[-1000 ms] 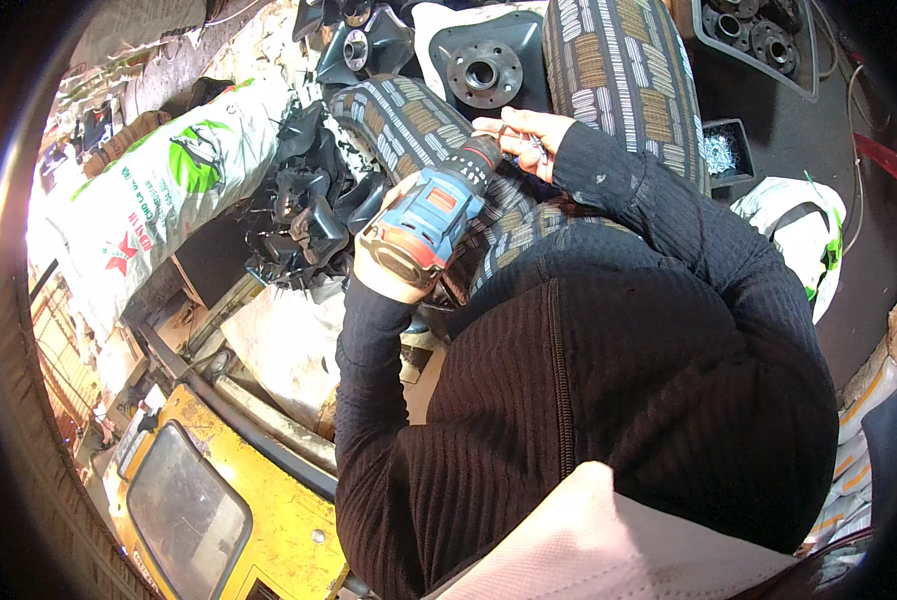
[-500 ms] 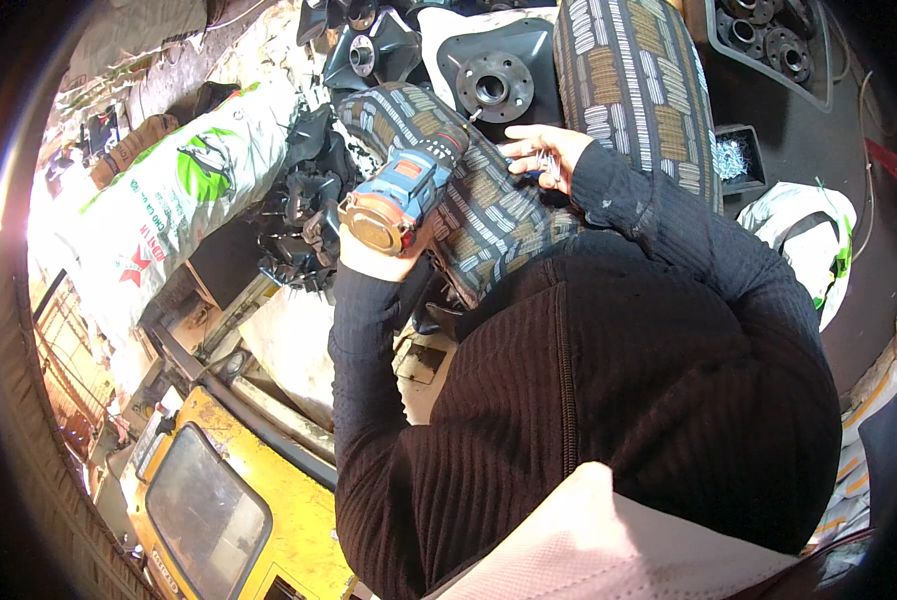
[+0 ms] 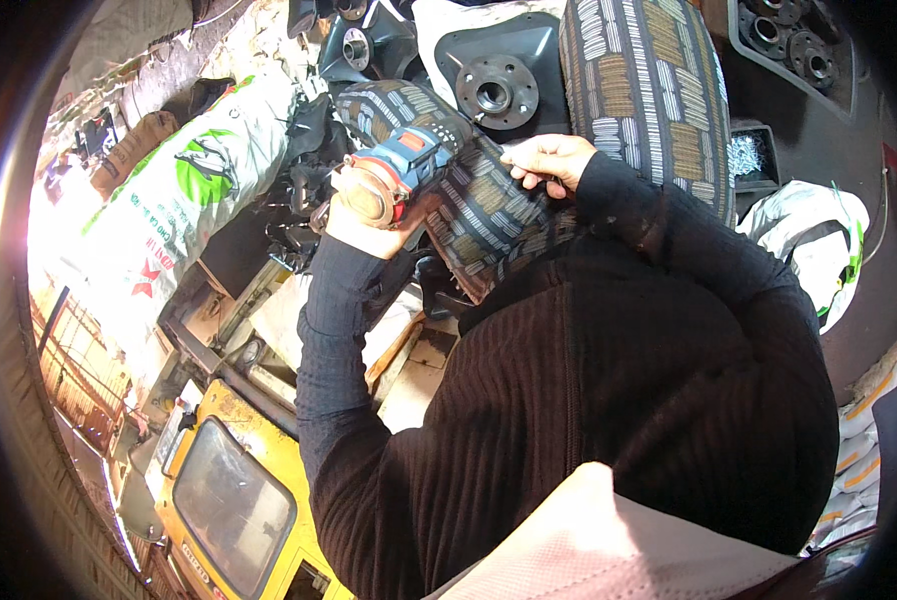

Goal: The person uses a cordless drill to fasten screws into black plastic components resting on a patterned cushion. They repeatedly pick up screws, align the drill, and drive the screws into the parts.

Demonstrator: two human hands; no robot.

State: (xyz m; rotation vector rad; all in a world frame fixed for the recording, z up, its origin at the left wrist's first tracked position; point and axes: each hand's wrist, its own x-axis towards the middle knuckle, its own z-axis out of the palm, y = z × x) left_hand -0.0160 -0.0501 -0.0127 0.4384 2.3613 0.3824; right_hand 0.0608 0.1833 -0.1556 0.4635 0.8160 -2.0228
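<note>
My left hand [image 3: 374, 230] is wrapped round a blue cordless drill [image 3: 406, 160], its chuck pointing up and to the right over a patterned cushion. My right hand [image 3: 554, 162] is closed just below a black plastic housing [image 3: 541, 62]. Thumb and forefinger pinch together, and the other fingers curl over the small shiny screws seen in them a moment ago, now mostly hidden. On the housing lies a round dark metal flange [image 3: 519, 100] with a central hub and several holes. Neither hand touches the flange.
Patterned cushions [image 3: 649, 100] flank the housing. On the right are a small tray of screws [image 3: 764, 178], a grey bin [image 3: 837, 95] of metal flanges and a white bag [image 3: 807, 222]. More black housings [image 3: 379, 45], a white-green sack [image 3: 194, 175] and a yellow machine [image 3: 309, 520] are to the left.
My left hand has drawn the drill left and slightly up, away from the flange. My right fingers have curled from spread to pinched. A screw standing at the flange's lower edge no longer shows.
</note>
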